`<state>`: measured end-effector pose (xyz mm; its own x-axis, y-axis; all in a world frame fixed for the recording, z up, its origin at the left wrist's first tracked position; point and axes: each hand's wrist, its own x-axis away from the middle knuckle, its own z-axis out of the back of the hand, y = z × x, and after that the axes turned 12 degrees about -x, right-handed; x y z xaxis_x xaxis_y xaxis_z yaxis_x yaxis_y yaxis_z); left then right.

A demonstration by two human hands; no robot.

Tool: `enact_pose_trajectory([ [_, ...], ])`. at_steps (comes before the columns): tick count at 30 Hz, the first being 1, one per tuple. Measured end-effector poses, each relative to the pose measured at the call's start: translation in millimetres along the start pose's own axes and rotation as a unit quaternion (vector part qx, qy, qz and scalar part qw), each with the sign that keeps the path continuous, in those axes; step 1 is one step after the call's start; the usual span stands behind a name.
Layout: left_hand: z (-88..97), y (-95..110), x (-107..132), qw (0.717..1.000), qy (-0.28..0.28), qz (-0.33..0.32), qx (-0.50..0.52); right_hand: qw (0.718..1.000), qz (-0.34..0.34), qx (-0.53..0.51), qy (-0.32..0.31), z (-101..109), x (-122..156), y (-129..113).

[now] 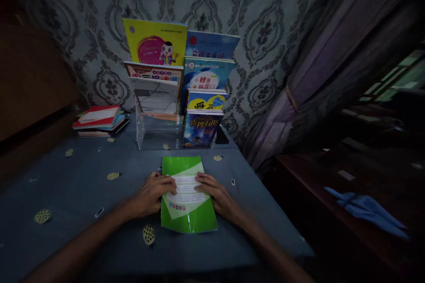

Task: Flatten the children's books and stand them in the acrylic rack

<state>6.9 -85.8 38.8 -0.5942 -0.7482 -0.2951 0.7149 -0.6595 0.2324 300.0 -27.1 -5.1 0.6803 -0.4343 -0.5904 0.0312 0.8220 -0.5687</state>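
Observation:
A green book (pixel 189 221) with a white printed panel lies in front of me, close to the tabletop. My left hand (pixel 154 192) grips its left edge, fingers curled over the cover. On the opposite edge, my right hand (pixel 217 194) holds it with fingers resting across the white panel. Both thumbs are mostly hidden. Behind the book stands a clear acrylic book rack (pixel 159 130). It carries several books in tiers, among them a yellow book (pixel 142 31), a light blue book (pixel 227 68) and a dark blue book (pixel 202 130) at the front right.
A stack of books (pixel 99 117) with a red one on top sits at the table's back left. A dark flat object (pixel 222 136) lies beside the rack. The patterned cloth (pixel 83 172) covers the table. A purple curtain (pixel 275 128) hangs right, near a blue cloth (pixel 368 212).

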Motion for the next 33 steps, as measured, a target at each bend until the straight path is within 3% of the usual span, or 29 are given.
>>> enact_pose_trajectory([
  [8, -1.1, 8, 0, 0.999, -0.011, 0.025, -0.019, 0.997, -0.035, 0.020, -0.066, 8, 6, 5],
  [14, -12.1, 6, 5, 0.999, 0.002, 0.035, -0.008, 0.985, -0.093, 0.076, -0.121, 17, 4, -2],
  [17, -17.0, 3, 8, 0.999, 0.008, 0.033, -0.004, 0.981, -0.116, 0.069, -0.137, 12, -17, -14],
  [21, -17.3, 6, 9, 0.999, 0.016, 0.035, -0.008, 0.975, -0.147, 0.028, -0.163, -14, -64, -25],
  [26, -9.1, 15, 4, 0.999, 0.013, 0.037, 0.004, 0.967, -0.172, 0.026, -0.184, -46, -111, -17],
  [33, -9.9, 14, 5, 0.999, 0.027, 0.018, -0.011, 0.969, -0.167, 0.059, -0.172, -51, -116, 2],
])
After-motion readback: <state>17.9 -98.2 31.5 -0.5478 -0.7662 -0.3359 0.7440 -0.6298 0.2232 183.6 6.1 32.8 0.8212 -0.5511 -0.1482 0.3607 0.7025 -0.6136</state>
